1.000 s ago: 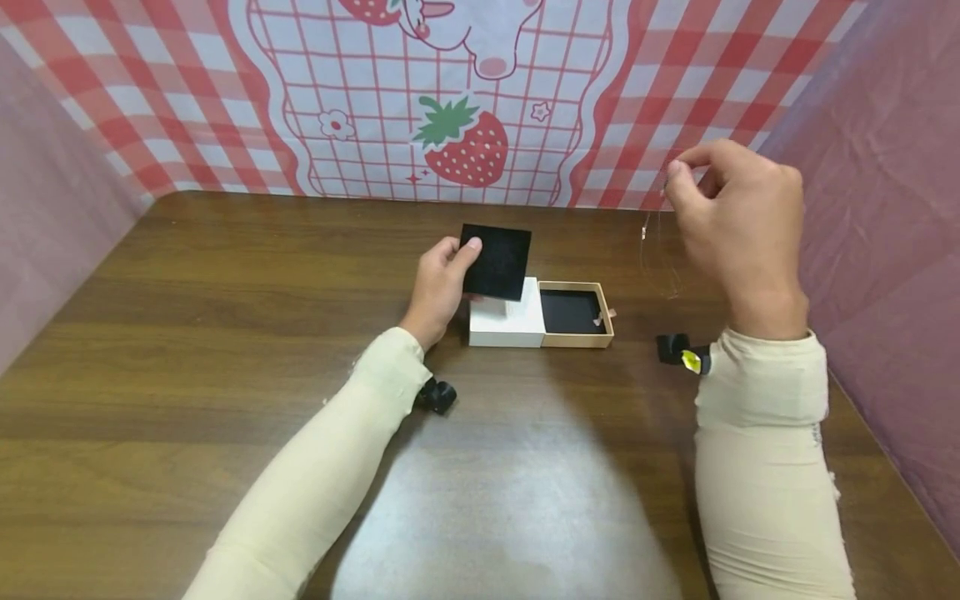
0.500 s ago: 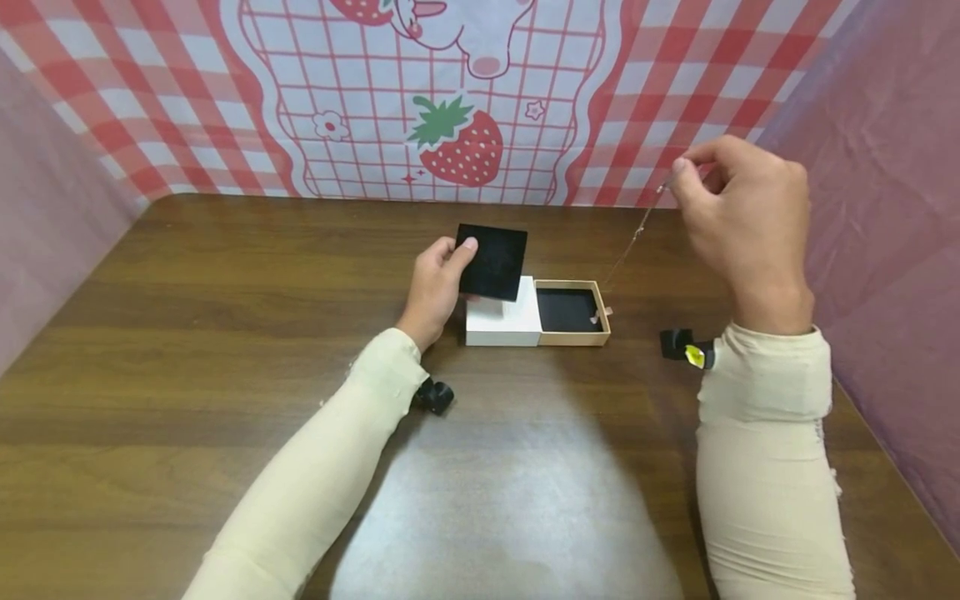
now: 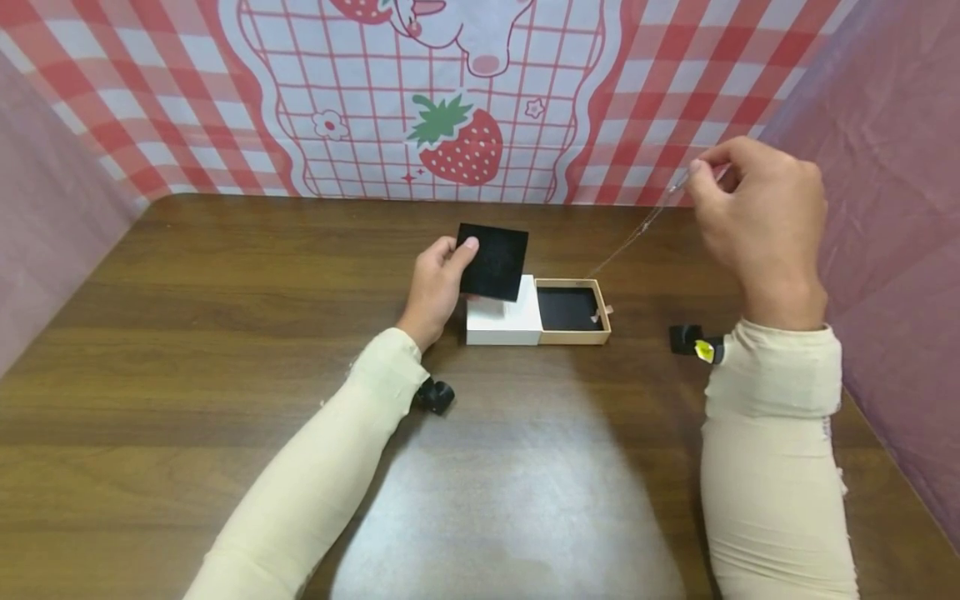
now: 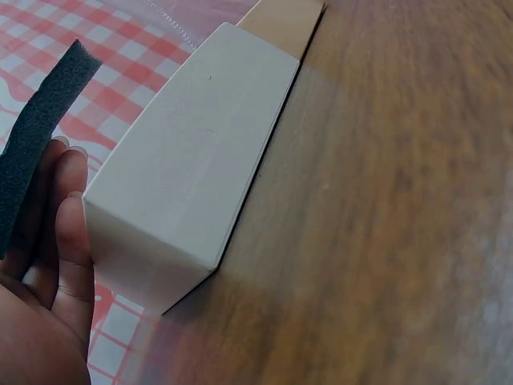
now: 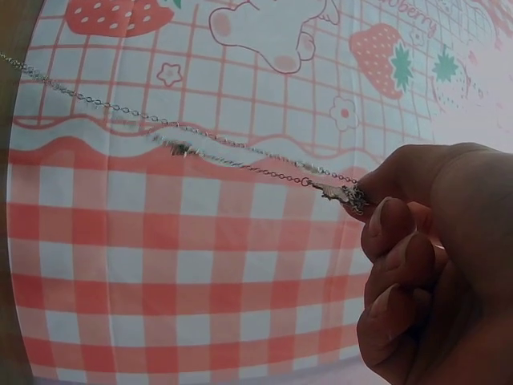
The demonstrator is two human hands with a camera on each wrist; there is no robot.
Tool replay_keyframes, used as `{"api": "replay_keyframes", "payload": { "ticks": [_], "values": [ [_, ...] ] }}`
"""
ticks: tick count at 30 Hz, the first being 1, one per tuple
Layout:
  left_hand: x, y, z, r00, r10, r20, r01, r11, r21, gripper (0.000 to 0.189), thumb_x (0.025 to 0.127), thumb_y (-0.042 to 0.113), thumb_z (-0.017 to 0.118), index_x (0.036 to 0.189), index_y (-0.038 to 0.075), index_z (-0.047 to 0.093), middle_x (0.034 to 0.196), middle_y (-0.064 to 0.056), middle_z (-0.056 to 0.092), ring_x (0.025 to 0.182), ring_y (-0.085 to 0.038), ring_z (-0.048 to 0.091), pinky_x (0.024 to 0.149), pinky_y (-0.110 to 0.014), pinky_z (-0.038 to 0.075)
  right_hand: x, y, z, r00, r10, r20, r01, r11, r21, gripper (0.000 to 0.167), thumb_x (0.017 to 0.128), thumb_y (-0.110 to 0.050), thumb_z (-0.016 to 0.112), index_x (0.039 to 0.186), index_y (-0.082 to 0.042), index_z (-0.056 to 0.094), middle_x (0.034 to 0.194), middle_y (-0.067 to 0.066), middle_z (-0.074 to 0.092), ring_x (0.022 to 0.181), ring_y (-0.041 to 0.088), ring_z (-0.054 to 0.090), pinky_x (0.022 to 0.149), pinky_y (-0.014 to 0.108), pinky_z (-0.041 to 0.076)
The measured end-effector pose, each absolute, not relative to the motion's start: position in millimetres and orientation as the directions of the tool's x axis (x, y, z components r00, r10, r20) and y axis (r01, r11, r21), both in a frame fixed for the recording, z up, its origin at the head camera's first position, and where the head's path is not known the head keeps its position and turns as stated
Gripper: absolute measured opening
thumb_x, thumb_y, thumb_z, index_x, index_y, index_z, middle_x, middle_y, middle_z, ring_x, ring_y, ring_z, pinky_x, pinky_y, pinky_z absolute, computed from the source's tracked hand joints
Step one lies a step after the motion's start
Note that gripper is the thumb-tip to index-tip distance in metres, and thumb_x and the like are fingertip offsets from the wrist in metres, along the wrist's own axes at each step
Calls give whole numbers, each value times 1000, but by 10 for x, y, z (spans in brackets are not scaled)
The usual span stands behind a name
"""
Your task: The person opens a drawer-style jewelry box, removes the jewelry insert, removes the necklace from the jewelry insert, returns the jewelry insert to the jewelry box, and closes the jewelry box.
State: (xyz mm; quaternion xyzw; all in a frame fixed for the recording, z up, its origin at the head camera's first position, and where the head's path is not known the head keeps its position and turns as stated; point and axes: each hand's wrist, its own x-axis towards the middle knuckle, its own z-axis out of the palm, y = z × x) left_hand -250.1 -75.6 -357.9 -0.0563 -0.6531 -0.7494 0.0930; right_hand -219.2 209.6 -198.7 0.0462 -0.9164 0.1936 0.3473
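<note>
My left hand holds a thin square black foam pad by its left edge, thumb on its face. In the left wrist view the foam pad appears edge-on beside the box. Below it stands a white jewelry box, its tan-rimmed drawer pulled out to the right, with a black interior and a small ribbon tab. High at the right, my right hand pinches a fine silver necklace between thumb and forefinger. The necklace slants down left towards the drawer's back edge; its far end is unclear.
The box rests on a brown wooden table. A red-and-white checked strawberry cloth hangs behind, with pink curtains at the sides. Black wrist cameras are strapped to both sleeves.
The necklace hung loosely downward a second ago and now stretches in a slant to the lower left. My right hand has shifted slightly right; the left hand and foam pad stay nearly still.
</note>
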Motion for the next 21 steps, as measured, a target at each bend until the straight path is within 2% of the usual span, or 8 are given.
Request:
{"api": "replay_keyframes", "payload": {
  "ticks": [3,6,13,21],
  "values": [
    [-2497,-757,-3577,-975,-65,211,218,-124,968,30,101,29,61,93,0,60,81,-9,59,65,-17,59,53,-34,54,-2187,2104,-1986,-771,41,635,-207,928,-310,33,98,-27,55,106,-3,76,83,18,70,70,23,51,63,39,31],
    [-2496,-759,-3574,-975,-64,211,217,-120,969,30,101,29,61,93,0,60,81,-9,60,65,-16,59,53,-34,55,-2188,2108,-1991,-785,30,619,-198,935,-295,34,98,-27,54,107,-3,75,85,19,71,74,31,56,62,42,32],
    [-2500,-759,-3568,-977,-57,206,211,-119,970,30,101,29,61,93,0,60,81,-9,60,66,-17,60,54,-34,55,-2197,2133,-1997,-799,36,600,-174,942,-288,34,98,-28,53,107,-4,75,86,18,71,75,33,58,62,44,33],
    [-2501,-757,-3569,-978,-56,200,206,-134,969,28,101,27,61,93,0,60,80,-9,61,64,-16,61,53,-33,55,-2194,2192,-1991,-823,20,568,-163,949,-270,34,97,-26,52,107,-3,74,80,20,68,75,38,58,61,47,34]
  ]
}}
